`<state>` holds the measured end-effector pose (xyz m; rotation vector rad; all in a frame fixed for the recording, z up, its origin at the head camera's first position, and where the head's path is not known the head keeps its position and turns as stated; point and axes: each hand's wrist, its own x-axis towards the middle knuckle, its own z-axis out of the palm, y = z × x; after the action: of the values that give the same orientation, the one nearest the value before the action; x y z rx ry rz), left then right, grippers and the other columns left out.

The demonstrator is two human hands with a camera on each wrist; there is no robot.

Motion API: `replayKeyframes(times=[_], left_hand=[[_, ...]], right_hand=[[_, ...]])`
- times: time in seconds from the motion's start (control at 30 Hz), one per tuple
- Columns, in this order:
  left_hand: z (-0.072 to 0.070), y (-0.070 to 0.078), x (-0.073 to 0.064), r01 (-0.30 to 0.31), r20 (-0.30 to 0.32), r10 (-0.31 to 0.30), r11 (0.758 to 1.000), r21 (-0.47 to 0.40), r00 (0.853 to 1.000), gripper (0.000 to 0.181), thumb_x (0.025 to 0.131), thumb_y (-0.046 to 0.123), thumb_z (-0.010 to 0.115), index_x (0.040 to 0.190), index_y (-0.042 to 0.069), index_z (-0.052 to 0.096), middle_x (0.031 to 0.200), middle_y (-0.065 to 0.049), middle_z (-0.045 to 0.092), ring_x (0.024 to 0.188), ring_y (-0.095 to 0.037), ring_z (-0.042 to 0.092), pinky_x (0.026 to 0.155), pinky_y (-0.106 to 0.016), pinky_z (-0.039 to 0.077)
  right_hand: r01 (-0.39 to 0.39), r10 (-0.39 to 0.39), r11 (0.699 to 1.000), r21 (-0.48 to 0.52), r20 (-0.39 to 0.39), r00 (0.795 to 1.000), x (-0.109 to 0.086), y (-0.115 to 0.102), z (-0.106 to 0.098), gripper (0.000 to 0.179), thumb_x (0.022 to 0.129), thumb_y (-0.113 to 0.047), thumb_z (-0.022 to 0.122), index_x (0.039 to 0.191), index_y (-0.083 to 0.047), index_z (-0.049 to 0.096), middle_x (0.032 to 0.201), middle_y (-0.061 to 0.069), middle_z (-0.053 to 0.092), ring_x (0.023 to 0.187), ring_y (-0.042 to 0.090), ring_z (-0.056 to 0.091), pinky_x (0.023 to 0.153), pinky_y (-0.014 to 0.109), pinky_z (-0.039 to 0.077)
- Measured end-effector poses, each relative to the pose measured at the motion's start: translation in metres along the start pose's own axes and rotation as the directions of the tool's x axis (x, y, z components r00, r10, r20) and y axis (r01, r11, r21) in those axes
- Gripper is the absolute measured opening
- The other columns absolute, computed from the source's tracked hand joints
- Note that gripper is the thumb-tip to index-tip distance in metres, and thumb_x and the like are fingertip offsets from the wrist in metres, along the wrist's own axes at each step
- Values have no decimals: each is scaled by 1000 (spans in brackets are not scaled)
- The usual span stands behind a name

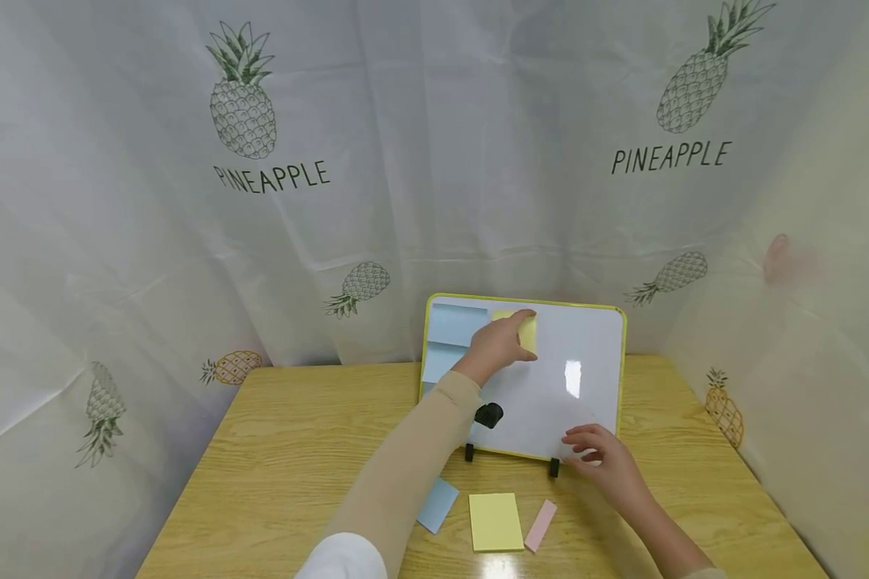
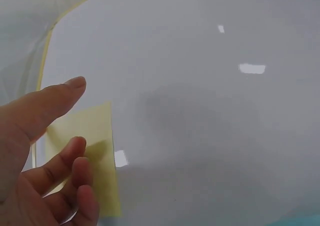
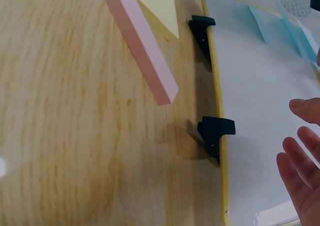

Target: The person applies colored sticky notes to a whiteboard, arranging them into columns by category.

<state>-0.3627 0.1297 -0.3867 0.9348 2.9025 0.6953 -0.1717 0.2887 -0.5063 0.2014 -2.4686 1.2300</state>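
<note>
A whiteboard [image 1: 579, 346] with a yellow frame leans back on the table. My left hand [image 1: 496, 346] is at its upper part, over a yellow sticky note [image 1: 528, 336] stuck there. In the left wrist view the thumb and fingers stand apart in front of that note [image 2: 103, 128], with no pinch on it. Several blue sticky notes [image 1: 458, 323] line the board's left side, partly hidden by my left arm. My right hand [image 1: 608, 466] hovers by the board's lower right corner, fingers loosely bent and holding nothing.
Black stand feet [image 1: 553, 468] support the board's lower edge. On the wooden table [image 1: 297, 450] in front lie a yellow sticky pad [image 1: 496, 523], a narrow pink pad [image 1: 541, 527] and a blue pad [image 1: 438, 505], partly behind my left arm. A pineapple-print curtain [image 1: 463, 161] hangs behind.
</note>
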Motion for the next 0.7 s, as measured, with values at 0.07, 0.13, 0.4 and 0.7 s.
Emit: replayKeyframes(times=[0.07,0.13,0.4,0.7], left_hand=[[2,0,-3,-18,24,18,1000,-11,1000,82,77,36,84,147,31,41,81,9,55,71,-8,53,58,-26,44],[4,0,-7,-28,43,29,999,-25,999,80,78,36,84,147,30,43,84,9,55,72,-9,52,58,-25,44],[19,0,-29,-45,77,46,999,-10,996,69,78,38,83,138,30,52,88,11,54,69,-8,51,58,-24,43],[40,-11,-64,-70,128,69,998,-2,989,59,79,36,83,131,28,56,90,10,56,69,-7,50,59,-23,42]], right_hand=[[25,-25,1000,-3,-2,1000,-4,0,0,27,74,10,78,98,-1,73,104,6,64,84,21,61,69,35,55],[49,-49,999,-1,-2,999,-7,-1,0,29,72,12,79,97,-1,72,102,6,64,83,20,61,68,36,55],[66,-66,997,26,0,998,-13,-1,4,29,72,7,82,97,-4,72,102,6,65,84,19,60,68,30,54],[8,-8,1000,-2,24,1000,-19,-1,14,27,73,5,81,96,-7,72,101,-1,64,88,15,60,72,31,52]])
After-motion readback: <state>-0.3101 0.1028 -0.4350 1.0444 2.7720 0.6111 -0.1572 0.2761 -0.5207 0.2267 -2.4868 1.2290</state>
